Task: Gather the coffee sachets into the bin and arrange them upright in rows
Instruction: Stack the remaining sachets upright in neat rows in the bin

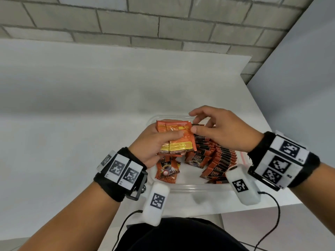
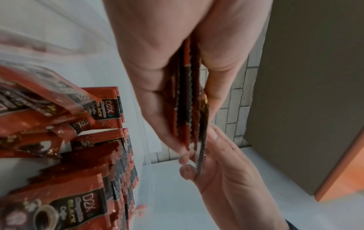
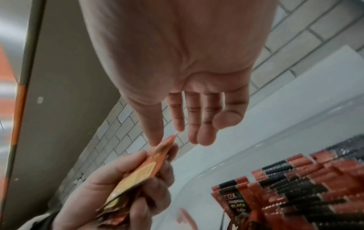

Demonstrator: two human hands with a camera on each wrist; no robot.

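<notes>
My left hand (image 1: pixel 170 136) grips a stack of orange coffee sachets (image 1: pixel 174 140) above the clear plastic bin (image 1: pixel 181 187). My right hand (image 1: pixel 193 124) reaches in from the right, with its thumb and forefinger pinching the stack's upper right corner. The left wrist view shows the stack (image 2: pixel 187 101) edge-on, with the right hand (image 2: pixel 197 165) at its outermost sachet. Seen from the right wrist, the thumb tip meets the stack's corner (image 3: pixel 171 140). Rows of upright sachets (image 1: pixel 217 156) fill the bin's right half. One sachet (image 1: pixel 167 169) lies flat at the front left.
The bin sits near the front right corner of a white table (image 1: pixel 90 105). A clear zip bag with a red strip (image 1: pixel 243 156) lies just right of the bin. A brick wall (image 1: pixel 163 24) runs behind, and a grey panel (image 1: pixel 299 87) stands to the right.
</notes>
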